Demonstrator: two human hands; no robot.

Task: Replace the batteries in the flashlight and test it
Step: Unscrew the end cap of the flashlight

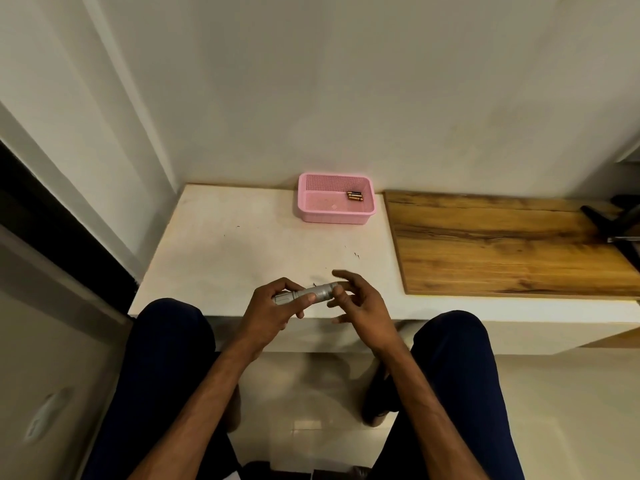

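A silver flashlight (pixel 310 293) lies level above the near edge of the white ledge (pixel 221 244). My left hand (pixel 273 308) grips its left half, thumb across the barrel. My right hand (pixel 360 301) is at the flashlight's right end, thumb and a finger pinching the end while the other fingers spread apart. A pink plastic basket (pixel 335 216) stands at the back of the ledge with a few gold-and-black batteries (pixel 354 196) in its back right corner.
A wooden board (pixel 502 244) covers the ledge to the right, with a dark tripod-like object (pixel 613 223) on its far right end. Walls close the back and the left side. My knees in dark trousers flank the ledge below.
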